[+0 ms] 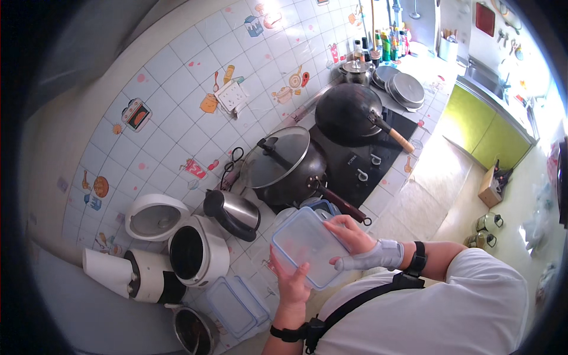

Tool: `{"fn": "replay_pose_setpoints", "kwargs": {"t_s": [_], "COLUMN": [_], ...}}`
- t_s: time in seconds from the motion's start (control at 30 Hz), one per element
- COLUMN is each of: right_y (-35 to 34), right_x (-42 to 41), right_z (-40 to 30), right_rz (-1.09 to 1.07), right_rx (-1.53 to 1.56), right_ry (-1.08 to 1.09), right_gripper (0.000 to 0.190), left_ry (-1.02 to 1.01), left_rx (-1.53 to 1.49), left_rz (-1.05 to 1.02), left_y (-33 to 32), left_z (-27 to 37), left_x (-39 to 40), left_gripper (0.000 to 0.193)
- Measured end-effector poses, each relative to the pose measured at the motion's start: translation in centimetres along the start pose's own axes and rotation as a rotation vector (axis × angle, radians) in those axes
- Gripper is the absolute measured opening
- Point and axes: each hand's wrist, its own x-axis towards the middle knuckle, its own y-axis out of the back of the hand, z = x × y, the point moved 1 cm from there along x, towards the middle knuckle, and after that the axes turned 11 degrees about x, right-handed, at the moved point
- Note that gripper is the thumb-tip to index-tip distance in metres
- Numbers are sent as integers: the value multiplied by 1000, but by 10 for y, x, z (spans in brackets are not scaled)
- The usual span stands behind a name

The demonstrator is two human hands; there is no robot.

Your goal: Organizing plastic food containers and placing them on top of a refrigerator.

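Both hands hold a translucent plastic food container with a blue rim, tilted over the front of the counter. My left hand grips its lower left side, thumb on the near face. My right hand, with a grey brace on thumb and wrist, grips the opposite side. Behind it, a container with a dark blue rim is partly hidden. Two more translucent containers or lids with blue edges lie on the tiled counter, left of my left hand.
Nearby stand a steel kettle, a rice cooker with its lid raised, and a metal pot. A lidded wok and another wok sit by the black cooktop, their handles jutting toward the counter's front edge.
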Motion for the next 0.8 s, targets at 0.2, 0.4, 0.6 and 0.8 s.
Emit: {"fn": "replay_pose_setpoints", "kwargs": {"t_s": [0.2,0.4,0.6,0.8], "right_y": [0,3,2,4], "right_x": [2,8,5,5], "right_z": [-2,3,3,0], "right_rz": [-9,-7,25,-4], "right_rx": [50,268,220,92], "right_ry": [-49,-174,-155,-185], "right_gripper": [88,83,82,86], "left_ry": [152,191,208,136], "left_rx": [-121,-206,-201,-121], "left_rz": [-35,-56,-73,-25], "left_y": [1,3,-2,-10], "left_z": [4,-1,3,5], "left_x": [0,-1,-2,-1], "left_gripper": [74,68,65,66]}}
